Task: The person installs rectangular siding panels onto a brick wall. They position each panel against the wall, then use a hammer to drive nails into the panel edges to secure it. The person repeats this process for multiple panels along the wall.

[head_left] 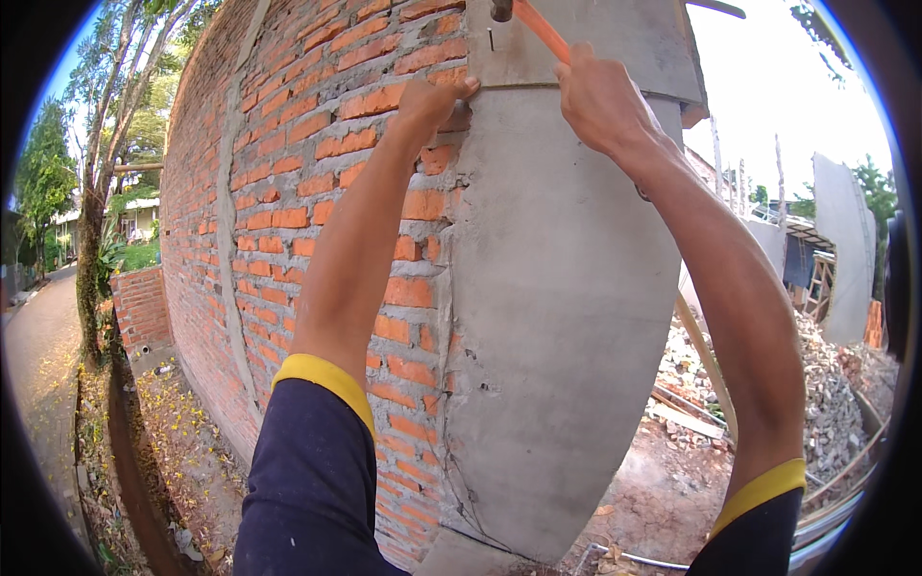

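Note:
My right hand (605, 108) is wrapped round the orange handle of a hammer (543, 31) at the top of the view. Its dark head, partly cut off by the upper edge, is close to a thin nail (491, 39) that stands out from a grey, cement-smeared panel (595, 48). Just below and left of the nail, my left hand (429, 113) rests with curled fingers by the panel's lower left corner. Whatever its fingers grip is hidden. Beneath the panel runs a smooth grey plastered column face (562, 288).
A bare brick wall (317, 173) with rough mortar stretches away to the left. Beyond it lie a narrow ditch (130, 461), a tree (93, 211) and a leaf-strewn road (43, 336). On the right are a rubble heap (831, 413) and a hose-like strip (706, 360).

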Motion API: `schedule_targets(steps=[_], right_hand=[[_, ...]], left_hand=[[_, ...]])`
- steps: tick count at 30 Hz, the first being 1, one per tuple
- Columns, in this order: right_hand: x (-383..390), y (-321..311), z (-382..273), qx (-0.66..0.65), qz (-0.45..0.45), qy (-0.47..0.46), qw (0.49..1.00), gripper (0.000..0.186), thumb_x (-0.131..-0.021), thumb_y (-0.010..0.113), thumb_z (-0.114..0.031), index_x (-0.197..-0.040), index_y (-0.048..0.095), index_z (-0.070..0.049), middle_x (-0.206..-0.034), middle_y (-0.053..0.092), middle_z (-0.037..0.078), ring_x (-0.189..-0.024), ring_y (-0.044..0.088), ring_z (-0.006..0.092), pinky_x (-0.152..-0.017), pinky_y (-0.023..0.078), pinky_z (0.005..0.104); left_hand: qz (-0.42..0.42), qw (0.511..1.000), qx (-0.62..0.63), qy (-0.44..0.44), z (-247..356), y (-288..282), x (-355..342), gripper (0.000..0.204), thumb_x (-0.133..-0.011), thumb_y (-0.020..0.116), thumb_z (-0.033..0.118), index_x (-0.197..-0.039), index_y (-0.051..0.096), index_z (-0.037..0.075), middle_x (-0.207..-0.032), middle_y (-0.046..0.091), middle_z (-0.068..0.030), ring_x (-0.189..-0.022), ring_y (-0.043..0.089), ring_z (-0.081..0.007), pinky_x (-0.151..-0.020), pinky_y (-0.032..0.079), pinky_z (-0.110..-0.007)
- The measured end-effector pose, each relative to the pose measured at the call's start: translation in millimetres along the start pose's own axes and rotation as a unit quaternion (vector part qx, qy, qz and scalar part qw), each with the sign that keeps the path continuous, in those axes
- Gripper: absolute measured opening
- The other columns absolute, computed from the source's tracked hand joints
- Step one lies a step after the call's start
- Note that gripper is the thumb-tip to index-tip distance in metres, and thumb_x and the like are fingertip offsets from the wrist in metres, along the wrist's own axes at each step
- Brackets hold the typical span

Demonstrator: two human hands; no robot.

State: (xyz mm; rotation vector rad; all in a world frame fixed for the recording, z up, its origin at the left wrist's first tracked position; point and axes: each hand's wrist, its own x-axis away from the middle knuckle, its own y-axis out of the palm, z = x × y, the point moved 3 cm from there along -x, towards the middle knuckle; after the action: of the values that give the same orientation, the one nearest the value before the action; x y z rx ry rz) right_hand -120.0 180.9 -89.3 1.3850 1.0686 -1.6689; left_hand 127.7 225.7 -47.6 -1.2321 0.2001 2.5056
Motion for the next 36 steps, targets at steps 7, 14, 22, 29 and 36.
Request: schedule_targets(steps=[7, 14, 22, 29, 36], right_hand=[[23.2, -16.1, 5.1, -0.157, 0.275, -0.184, 0.931, 0.025, -0.102, 0.046, -0.022, -0.109, 0.046, 0.003, -0.076, 0.065, 0.024, -0.064, 0.066, 0.0399, -0.054, 0.052, 0.0457], [6.7, 2.3, 2.4, -0.077, 0.010, 0.047, 0.996, 0.030, -0.102, 0.043, -0.025, -0.109, 0.048, 0.004, -0.083, 0.066, 0.028, -0.077, 0.067, 0.0459, -0.067, 0.054, 0.0518], [23.6, 1.9, -2.7, -0.068, 0.061, -0.023, 0.996, 0.025, -0.101, 0.044, -0.023, -0.099, 0.045, 0.002, -0.077, 0.064, 0.026, -0.077, 0.066, 0.0449, -0.067, 0.053, 0.0531], [33.5, -0.2, -6.9, -0.144, 0.096, -0.022, 0.985, 0.026, -0.101, 0.045, -0.023, -0.105, 0.048, 0.003, -0.087, 0.066, 0.026, -0.086, 0.066, 0.0445, -0.073, 0.052, 0.0550], [27.0, 26.3, -12.5, -0.064, 0.040, 0.039, 0.996, 0.025, -0.102, 0.045, -0.024, -0.094, 0.042, -0.001, -0.073, 0.065, 0.025, -0.075, 0.067, 0.0447, -0.065, 0.054, 0.0524]], left_hand=[[0.034, 0.998, 0.022, 0.054, -10.4, 7.3, -12.6, 0.046, -0.077, 0.083, 0.039, -0.073, 0.057, 0.001, -0.063, 0.044, -0.0001, -0.055, 0.039, -0.0129, -0.051, 0.032, -0.034], [0.029, 0.998, -0.026, 0.056, -4.8, 3.1, -7.1, 0.050, -0.078, 0.082, 0.040, -0.083, 0.061, -0.006, -0.064, 0.048, -0.0036, -0.059, 0.044, -0.0154, -0.053, 0.034, -0.036], [0.052, 0.997, 0.003, 0.062, -5.5, 5.7, -2.2, 0.051, -0.078, 0.081, 0.040, -0.085, 0.063, -0.007, -0.062, 0.048, -0.0037, -0.055, 0.041, -0.0144, -0.049, 0.029, -0.036], [0.054, 0.995, -0.022, 0.076, -4.4, 2.6, -9.9, 0.045, -0.078, 0.082, 0.040, -0.067, 0.057, 0.004, -0.057, 0.043, 0.0007, -0.050, 0.036, -0.0117, -0.048, 0.025, -0.034], [0.006, 0.998, 0.051, 0.024, -12.3, 9.1, -13.8, 0.052, -0.076, 0.083, 0.042, -0.082, 0.063, -0.006, -0.064, 0.051, -0.0050, -0.059, 0.045, -0.0156, -0.059, 0.037, -0.038]])
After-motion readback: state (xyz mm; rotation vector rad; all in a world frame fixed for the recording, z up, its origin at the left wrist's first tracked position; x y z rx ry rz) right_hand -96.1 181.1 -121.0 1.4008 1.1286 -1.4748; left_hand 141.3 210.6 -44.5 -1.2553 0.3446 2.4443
